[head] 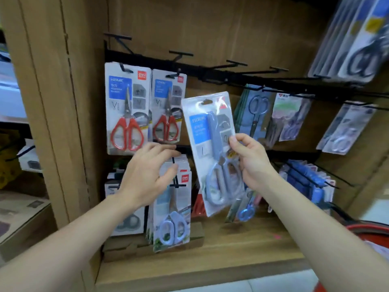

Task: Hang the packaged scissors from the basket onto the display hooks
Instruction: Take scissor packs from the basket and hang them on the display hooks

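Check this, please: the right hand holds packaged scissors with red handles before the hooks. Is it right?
No. The head view shows the right hand holds packaged scissors with pale blue handles, not red, before the hooks.

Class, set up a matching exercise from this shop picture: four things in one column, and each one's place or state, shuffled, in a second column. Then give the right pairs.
Things
1. red-handled scissors pack
2. grey-blue scissors pack
3. red basket
4. left hand

Place or state
A. bottom right corner of the view
B. pinched by the right hand
C. hanging at the left end of the upper rail
D. open, reaching toward the lower row of packs

Pairs: 1-C, 2-B, 3-A, 4-D
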{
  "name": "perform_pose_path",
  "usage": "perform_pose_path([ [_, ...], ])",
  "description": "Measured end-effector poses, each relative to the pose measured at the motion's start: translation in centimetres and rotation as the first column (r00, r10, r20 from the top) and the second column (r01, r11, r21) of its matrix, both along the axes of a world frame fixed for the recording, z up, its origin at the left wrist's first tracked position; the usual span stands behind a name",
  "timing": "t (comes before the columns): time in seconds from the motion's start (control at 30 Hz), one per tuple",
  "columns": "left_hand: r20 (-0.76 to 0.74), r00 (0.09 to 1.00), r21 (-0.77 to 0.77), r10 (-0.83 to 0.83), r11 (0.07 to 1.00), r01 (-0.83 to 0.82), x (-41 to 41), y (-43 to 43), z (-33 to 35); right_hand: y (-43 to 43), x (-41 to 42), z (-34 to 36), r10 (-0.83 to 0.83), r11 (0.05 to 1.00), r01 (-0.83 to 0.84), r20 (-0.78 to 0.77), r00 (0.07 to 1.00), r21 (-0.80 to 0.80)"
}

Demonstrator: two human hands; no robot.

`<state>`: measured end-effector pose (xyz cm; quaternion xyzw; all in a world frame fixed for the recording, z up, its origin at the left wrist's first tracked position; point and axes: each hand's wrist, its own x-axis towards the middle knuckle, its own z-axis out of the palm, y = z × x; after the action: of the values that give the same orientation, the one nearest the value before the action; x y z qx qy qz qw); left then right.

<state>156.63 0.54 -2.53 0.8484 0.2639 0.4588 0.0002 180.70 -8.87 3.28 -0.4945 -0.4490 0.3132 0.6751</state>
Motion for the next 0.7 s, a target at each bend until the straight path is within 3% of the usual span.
perform_pose_path([
  [0.1,-0.256,0.961,-0.26,-0.109,0.965,0.04,2.6,-0.7,-0.3,-0.8,2.3,-0.6,-0.111,0.994,0.11,-0.039,0.993,-0.026],
  [0.23,-0.515,0.852,-0.313,-0.097,0.946,-0.082,5.5,-0.5,-1.2,-2.0,5.1,-0.9,-0.19,0.981,0.186,-0.089,0.978,-0.049],
  [0.47,-0.439,0.894,-0.387,-0.089,0.917,-0.099,6.3,0.1,-2.0,-2.5,6.0,-0.5,-0.195,0.976,0.195,0.0,0.981,0.094],
  [0.6,-0.395,0.912,-0.395,-0.111,0.917,-0.059,6.3,-0.2,-2.0,-2.1,6.0,0.9,-0.23,0.953,0.228,-0.016,0.973,0.2],
  [0.7,-0.387,0.918,-0.391,-0.088,0.917,-0.077,6.4,-0.5,-2.1,-1.5,6.3,1.4,-0.265,0.944,0.274,-0.075,0.961,0.184],
])
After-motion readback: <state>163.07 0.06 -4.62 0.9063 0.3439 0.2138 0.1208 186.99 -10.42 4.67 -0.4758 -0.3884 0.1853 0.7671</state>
